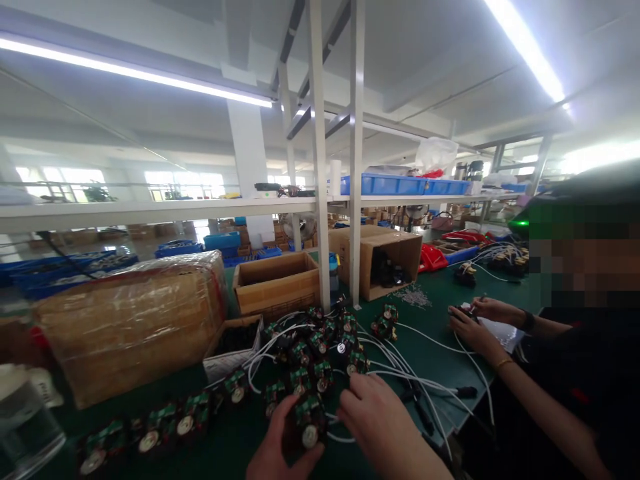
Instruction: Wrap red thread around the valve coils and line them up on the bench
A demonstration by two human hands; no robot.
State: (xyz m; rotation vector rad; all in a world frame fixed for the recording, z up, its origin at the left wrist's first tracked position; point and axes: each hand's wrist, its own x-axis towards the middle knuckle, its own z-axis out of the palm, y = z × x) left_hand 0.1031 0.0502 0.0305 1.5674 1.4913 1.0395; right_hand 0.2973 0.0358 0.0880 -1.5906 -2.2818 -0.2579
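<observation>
At the bottom centre my left hand [275,450] curls around a small green and black wired module [306,423] with a round silver cap. My right hand [377,420] closes on the same module from the right, fingers bent over its top. Several like modules [310,347] with white cables lie in a heap just beyond my hands on the green table [430,353]. A row of more modules [165,427] runs off to the left.
A plastic-wrapped carton [130,320] and open cardboard boxes [275,280] stand behind the heap. White shelf posts [320,167] rise mid-table. A co-worker sits at the right, both hands [475,320] on a small part. A clear container [25,427] is at the far left.
</observation>
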